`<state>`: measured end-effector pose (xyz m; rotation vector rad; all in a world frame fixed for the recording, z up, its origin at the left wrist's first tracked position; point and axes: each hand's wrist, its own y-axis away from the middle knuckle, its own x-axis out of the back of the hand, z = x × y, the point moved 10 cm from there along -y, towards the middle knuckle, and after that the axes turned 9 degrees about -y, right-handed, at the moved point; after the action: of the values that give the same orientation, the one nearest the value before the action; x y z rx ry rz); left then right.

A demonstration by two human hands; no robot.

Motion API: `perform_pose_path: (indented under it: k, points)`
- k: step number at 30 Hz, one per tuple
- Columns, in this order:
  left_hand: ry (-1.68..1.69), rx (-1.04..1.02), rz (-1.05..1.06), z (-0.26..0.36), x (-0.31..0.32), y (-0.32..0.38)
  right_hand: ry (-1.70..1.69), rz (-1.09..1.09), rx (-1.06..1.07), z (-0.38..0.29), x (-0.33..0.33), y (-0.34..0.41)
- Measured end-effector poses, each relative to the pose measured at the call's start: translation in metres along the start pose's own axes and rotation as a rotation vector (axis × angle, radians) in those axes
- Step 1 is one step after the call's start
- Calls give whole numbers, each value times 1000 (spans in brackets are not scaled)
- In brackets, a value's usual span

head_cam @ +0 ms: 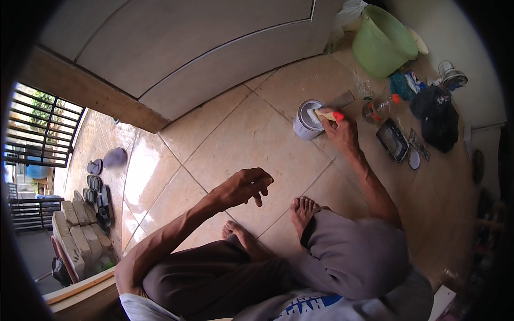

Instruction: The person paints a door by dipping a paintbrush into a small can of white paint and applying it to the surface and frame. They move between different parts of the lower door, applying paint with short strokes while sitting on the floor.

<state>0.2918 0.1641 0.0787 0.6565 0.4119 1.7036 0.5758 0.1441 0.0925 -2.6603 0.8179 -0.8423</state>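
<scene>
My right hand (340, 130) grips a paintbrush (330, 116) with a red-tipped handle, its bristles in the mouth of an open paint can (307, 129). White paint shows inside the can, which stands upright on the tiled floor (241, 132). My left hand (251, 185) hangs over the tiles between the can and my feet, fingers curled loosely and holding nothing. A flat strip (343, 98) lies on the floor just beyond the can. Grey panels of a door (225, 44) rise on the far side.
At the upper right stand a green bucket (381, 48), a plastic bottle (373, 110), a black tray (392, 140), a scraper-like flat tool (419, 145) and a black plastic bag (439, 124). Sandals (105, 204) and stacked paving blocks (82, 228) lie left, near a barred gate (44, 124).
</scene>
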Motion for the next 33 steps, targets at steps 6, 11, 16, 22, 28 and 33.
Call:
perform_pose_path:
  k: [6,11,16,22,28,33]
  points:
    - [12,51,29,-15,3,4,-374,123,-169,20,3,24]
    - [7,30,23,-13,5,1,-681,414,-397,57,13,53]
    - [28,44,21,-18,7,-1,-1058,568,-688,93,-8,89]
    - [56,60,40,-26,9,0,-1342,557,-824,107,-31,105]
    - [28,49,27,-25,8,-11,-1402,599,-933,135,-34,114]
    - [-39,108,53,-38,31,-19,-1356,620,-964,129,-43,103]
